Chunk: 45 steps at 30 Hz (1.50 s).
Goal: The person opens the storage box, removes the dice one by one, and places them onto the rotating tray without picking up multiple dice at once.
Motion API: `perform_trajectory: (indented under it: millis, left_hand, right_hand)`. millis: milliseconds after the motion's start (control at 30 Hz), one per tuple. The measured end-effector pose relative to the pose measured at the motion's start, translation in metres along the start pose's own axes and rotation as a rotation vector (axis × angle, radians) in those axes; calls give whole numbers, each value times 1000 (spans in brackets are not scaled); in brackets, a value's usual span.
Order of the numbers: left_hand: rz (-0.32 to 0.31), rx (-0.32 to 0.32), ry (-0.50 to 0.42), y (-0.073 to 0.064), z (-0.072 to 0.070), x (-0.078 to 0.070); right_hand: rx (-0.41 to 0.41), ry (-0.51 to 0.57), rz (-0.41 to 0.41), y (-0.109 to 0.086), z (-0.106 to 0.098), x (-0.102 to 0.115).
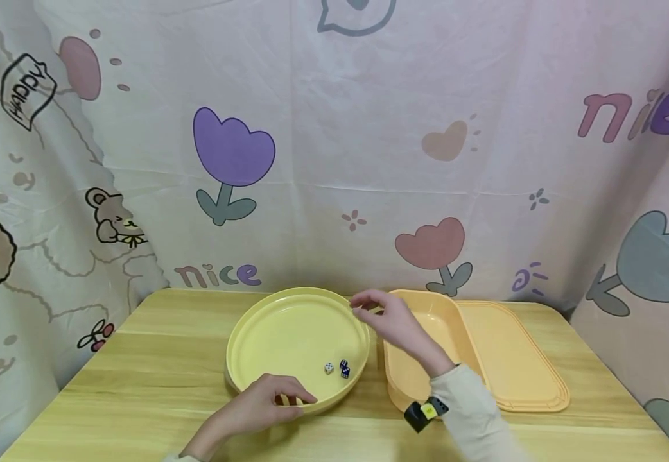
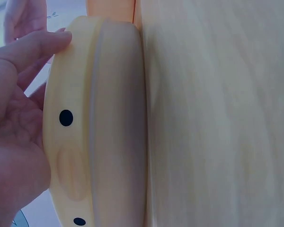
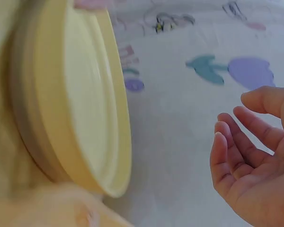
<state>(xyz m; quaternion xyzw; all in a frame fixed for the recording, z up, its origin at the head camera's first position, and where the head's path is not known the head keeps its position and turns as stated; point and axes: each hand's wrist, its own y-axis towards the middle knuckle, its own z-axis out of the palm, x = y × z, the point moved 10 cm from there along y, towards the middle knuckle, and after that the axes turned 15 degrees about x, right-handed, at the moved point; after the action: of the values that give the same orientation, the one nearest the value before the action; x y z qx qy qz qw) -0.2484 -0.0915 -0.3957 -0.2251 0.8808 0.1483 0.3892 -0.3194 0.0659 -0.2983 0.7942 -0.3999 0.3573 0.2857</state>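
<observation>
A round yellow tray (image 1: 279, 333) with a raised rim holds one white die (image 1: 329, 368) and two dark blue dice (image 1: 344, 372) near its right side. At the near rim, my left hand (image 1: 265, 403) holds the edge. In the left wrist view the thumb (image 2: 57, 42) lies against the outer wall, and the other fingers pass behind the rim, partly hidden. My right hand (image 1: 389, 319) hovers by the tray's right rim, between it and the orange box. Its fingers (image 3: 227, 153) are loosely bent, thumb apart, with nothing between them.
An open orange box (image 1: 392, 378) stands right of the tray, below my right forearm. Its flat orange lid (image 1: 513, 359) lies on the wooden table (image 1: 155, 359) farther right. A printed curtain (image 1: 323, 128) hangs behind the table and along both sides.
</observation>
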Motion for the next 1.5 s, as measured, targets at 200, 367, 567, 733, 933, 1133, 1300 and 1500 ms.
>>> perform_trajectory:
  millis: [200,367,567,733,933,1133,1300,1500]
  left_hand:
    - [-20,7,-15,-1,1,2]
    - [-20,7,-19,-2,2,2]
    - [-17,6,-15,-1,3,3]
    - [-21,4,-8,-1,2,3]
    - [-18,-2,-10,-2,1,3]
    - [-12,-14,-1,-3,1,2]
    - [-9,-15,15,-1,2,1]
    - [-19,-22,26,-1,1,1]
  right_hand:
    - [-42,26,68,11,-28,-36]
    - [-66,107,106,15,-37,-65]
    - [-64,181,109,16,-38,-90]
    - [-63,214,161,15,-40,-116]
    - [-93,210,247,12,-43,-145]
    - [-107,269,303,7,-37,-172]
    - [-93,280,315,2,-34,-183]
    - [-91,214,329,-1,-33,-188]
